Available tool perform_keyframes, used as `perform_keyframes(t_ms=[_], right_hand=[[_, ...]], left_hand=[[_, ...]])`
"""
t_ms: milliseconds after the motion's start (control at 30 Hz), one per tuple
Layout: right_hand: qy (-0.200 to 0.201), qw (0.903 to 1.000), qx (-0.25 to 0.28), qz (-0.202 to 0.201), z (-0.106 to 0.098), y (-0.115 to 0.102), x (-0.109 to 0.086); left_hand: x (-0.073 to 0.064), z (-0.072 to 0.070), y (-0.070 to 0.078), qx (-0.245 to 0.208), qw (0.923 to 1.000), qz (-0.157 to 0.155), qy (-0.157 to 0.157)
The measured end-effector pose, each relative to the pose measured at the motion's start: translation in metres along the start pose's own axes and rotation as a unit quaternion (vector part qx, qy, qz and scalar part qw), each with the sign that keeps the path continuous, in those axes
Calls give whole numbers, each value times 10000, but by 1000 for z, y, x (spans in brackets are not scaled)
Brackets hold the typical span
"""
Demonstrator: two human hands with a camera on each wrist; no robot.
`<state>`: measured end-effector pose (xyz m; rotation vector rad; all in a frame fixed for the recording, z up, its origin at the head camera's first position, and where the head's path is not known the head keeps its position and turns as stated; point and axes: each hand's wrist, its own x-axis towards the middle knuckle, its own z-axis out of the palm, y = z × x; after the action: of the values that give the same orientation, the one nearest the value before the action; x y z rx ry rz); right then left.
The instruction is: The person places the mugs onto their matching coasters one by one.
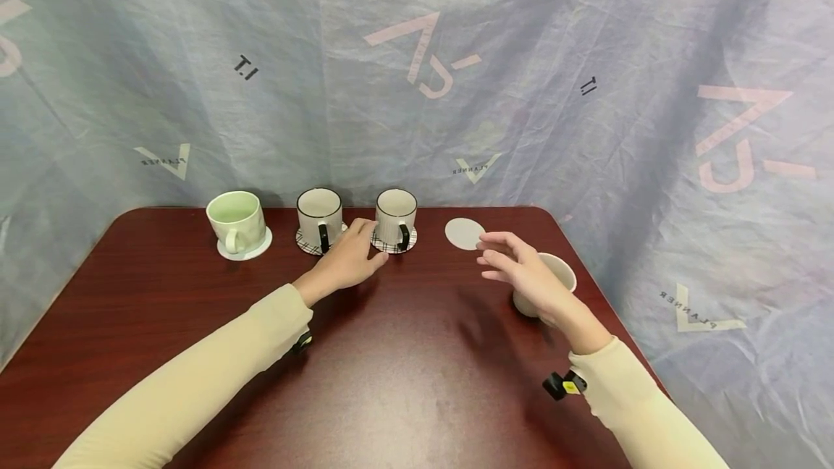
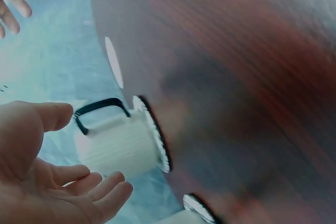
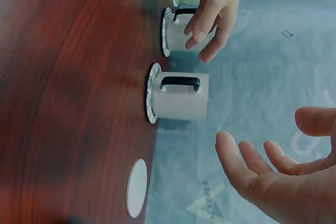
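My left hand [image 1: 348, 255] reaches over the table between two white mugs with black handles, fingers relaxed and nothing held. Its fingertips overlap the near side of the right one of these mugs [image 1: 396, 210] in the head view; in the left wrist view a gap shows between thumb and fingers. The other black-handled mug [image 1: 319, 217] stands just left of it. Each sits on a plaid coaster [image 3: 153, 98]. My right hand [image 1: 524, 270] hangs in the air with loosely bent fingers, holding nothing. Behind it, partly hidden, stands a pale cup [image 1: 559, 270].
A bare white round coaster [image 1: 465, 234] lies right of the mugs. At the far left a light green mug [image 1: 236, 219] stands on a pale coaster [image 1: 246, 252]. A grey printed cloth [image 1: 521, 150] hangs along the back edge of the dark red table [image 1: 404, 382].
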<state>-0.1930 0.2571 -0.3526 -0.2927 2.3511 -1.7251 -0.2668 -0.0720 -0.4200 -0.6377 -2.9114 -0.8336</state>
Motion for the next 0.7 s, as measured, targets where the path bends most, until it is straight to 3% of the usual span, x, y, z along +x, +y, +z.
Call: perform_keyframes(t_ms=[233,433,700], right_hand=[[61,9992,-383,-30,-19,-6,-27],[121,9976,-667,-135,-34,-8,-46],[282,9956,-887,-116,-54,-4,-71]], left_hand=[[-6,-8,21,-235,9991,334,151],[-6,-11,34,-321,9986,399,122],[0,-2,54,-462,9980,432,-84]])
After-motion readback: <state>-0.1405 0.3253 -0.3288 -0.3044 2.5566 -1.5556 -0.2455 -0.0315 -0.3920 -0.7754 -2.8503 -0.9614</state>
